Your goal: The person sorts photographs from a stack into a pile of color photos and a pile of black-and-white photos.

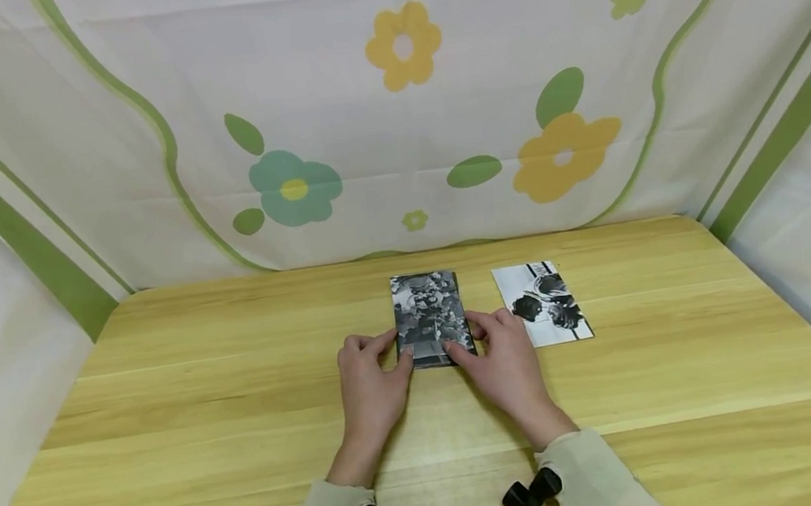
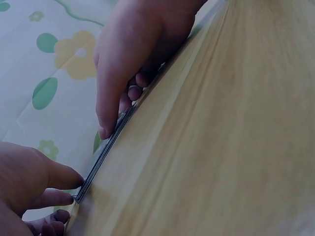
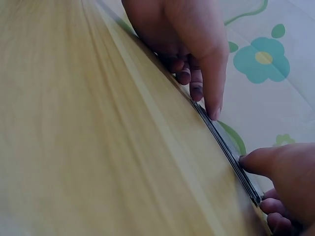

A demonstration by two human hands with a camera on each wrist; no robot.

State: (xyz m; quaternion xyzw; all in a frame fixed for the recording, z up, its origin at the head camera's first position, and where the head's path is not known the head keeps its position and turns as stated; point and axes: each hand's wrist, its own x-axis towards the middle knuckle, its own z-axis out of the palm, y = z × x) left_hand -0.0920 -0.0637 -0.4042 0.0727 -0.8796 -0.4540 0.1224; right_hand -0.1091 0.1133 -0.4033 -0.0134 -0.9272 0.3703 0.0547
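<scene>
Pinching a thin stack of photos (image 1: pixel 430 318) at its near corners, left hand (image 1: pixel 369 387) and right hand (image 1: pixel 506 365) hold it flat mid-desk toward the far edge; it looks light, bendy, slick, so grip the edges; single photo (image 1: pixel 542 302) lies right.

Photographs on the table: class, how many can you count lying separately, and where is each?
2 places: a stack of photographs at the centre, held by both hands, its sheet number hidden; one single photograph to its right, untouched.
</scene>
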